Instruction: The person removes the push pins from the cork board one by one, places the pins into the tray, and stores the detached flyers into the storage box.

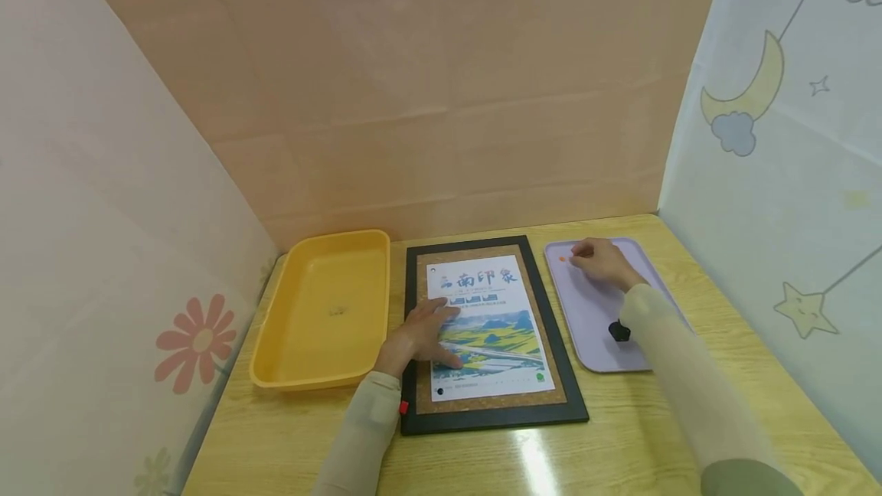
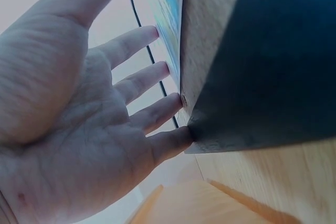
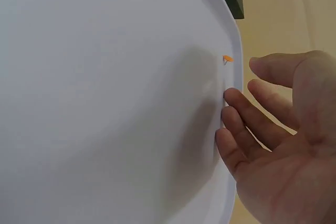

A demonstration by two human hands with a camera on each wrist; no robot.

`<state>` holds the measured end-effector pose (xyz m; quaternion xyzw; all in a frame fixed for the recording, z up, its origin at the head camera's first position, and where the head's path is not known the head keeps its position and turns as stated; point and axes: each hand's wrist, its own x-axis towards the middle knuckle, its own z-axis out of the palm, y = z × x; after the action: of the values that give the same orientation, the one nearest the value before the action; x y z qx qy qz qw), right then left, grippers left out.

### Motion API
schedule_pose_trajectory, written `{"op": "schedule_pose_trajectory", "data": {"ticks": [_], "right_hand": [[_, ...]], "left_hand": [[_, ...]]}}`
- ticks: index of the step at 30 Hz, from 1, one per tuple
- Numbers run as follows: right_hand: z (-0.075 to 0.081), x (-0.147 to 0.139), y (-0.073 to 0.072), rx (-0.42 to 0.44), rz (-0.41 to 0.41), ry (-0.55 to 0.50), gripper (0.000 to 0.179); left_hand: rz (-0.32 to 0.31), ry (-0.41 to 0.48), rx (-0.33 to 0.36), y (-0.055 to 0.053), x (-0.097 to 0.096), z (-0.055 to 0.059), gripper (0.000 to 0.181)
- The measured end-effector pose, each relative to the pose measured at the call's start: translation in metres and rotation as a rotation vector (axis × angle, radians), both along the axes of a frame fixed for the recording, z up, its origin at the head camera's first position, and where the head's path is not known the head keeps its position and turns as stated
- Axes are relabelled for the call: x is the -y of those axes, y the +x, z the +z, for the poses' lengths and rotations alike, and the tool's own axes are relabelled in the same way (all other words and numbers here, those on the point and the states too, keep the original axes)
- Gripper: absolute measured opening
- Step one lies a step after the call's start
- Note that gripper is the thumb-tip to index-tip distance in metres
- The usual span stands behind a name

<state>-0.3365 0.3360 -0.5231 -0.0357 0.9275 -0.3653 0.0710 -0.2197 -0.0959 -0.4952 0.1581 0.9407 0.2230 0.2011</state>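
Note:
A printed landscape poster [image 1: 492, 366] with large Chinese characters lies on a black-framed cork board [image 1: 496, 406]. Fingers spread, my left hand [image 1: 422, 331] rests on the poster's left side; its fingertips meet the paper and frame in the left wrist view [image 2: 100, 114]. A black pin [image 1: 440, 391] is at the poster's lower left corner. Over the far end of the purple tray [image 1: 586, 335], my right hand [image 1: 601, 260] hovers with bent fingers and nothing between them. An orange thumbtack [image 3: 227, 59] lies near the tray rim, just off the thumb and fingertips.
A yellow tray [image 1: 324, 312] stands left of the board. A small black object [image 1: 619, 331] shows beside the right sleeve, over the purple tray. Patterned walls [image 1: 827, 174] rise at both sides, with a plain peach backdrop [image 1: 448, 98] behind the wooden table [image 1: 482, 465].

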Motion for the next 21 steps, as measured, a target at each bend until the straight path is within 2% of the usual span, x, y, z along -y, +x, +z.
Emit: {"op": "schedule_pose_trajectory", "data": {"ticks": [6, 11, 16, 21], "right_hand": [[0.007, -0.001, 0.015, -0.039, 0.055, 0.005, 0.047], [0.014, 0.005, 0.034, -0.073, 0.099, -0.008, 0.052], [0.022, 0.017, 0.059, -0.113, 0.148, -0.020, 0.054], [0.022, 0.032, 0.086, -0.231, 0.237, 0.019, 0.040]], "left_hand": [[-0.011, -0.020, 0.012, -0.004, 0.002, -0.009, 0.104], [-0.020, -0.016, -0.002, -0.006, 0.004, -0.014, 0.105], [-0.032, -0.025, -0.010, -0.005, 0.004, -0.012, 0.105], [-0.043, -0.060, -0.010, -0.001, 0.001, -0.004, 0.103]]}}
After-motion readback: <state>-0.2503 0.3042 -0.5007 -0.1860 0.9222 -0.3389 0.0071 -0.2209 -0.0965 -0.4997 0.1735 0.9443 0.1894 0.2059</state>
